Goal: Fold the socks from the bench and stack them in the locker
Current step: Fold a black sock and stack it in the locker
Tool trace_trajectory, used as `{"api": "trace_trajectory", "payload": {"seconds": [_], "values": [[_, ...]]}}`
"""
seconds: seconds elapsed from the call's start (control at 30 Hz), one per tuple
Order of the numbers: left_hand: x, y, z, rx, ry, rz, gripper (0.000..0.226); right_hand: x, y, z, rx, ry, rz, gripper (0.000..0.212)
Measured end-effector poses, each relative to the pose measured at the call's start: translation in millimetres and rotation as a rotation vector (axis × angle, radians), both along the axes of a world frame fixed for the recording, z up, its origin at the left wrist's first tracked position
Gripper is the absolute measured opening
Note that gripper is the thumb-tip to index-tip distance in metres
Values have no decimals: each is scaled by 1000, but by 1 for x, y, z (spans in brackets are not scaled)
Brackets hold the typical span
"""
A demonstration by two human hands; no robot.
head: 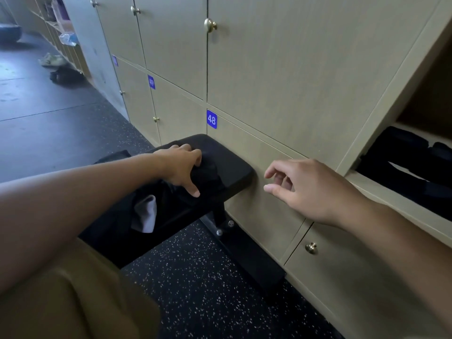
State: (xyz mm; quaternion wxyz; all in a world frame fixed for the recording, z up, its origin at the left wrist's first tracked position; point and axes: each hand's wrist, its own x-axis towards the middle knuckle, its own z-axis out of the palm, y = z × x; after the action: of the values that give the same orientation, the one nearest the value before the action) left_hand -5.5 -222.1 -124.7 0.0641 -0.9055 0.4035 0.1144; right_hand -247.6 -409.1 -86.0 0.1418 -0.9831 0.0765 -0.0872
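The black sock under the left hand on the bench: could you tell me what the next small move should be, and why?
Probably close the left hand on the black sock and lift it toward the right hand. The left hand already rests on the sock on the bench, while the right hand hovers open and empty beside it, and folded dark socks already lie in the open locker.

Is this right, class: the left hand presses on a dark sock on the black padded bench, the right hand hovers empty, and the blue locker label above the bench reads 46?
One detail is wrong. The head view shows the blue locker label reading 48, not 46. The rest stands: the left hand presses on a dark sock on the black padded bench, and the right hand hovers empty.
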Motion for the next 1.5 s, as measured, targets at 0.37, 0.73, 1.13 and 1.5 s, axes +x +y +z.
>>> {"api": "trace_trajectory", "payload": {"seconds": [0.37,0.73,1.13,1.5], "values": [[11,3,14,-317,-62,72,27,-1,-2,-1,-24,39,-17,16],[3,12,69,-824,-43,241,25,5,-5,2,-60,-209,-91,23],[-50,-13,78,-1167,1021,244,30,14,0,-2,1014,-212,-387,73],[-50,-38,39,-1068,1247,564,25,17,-14,-4,1156,-490,-365,19]]}}
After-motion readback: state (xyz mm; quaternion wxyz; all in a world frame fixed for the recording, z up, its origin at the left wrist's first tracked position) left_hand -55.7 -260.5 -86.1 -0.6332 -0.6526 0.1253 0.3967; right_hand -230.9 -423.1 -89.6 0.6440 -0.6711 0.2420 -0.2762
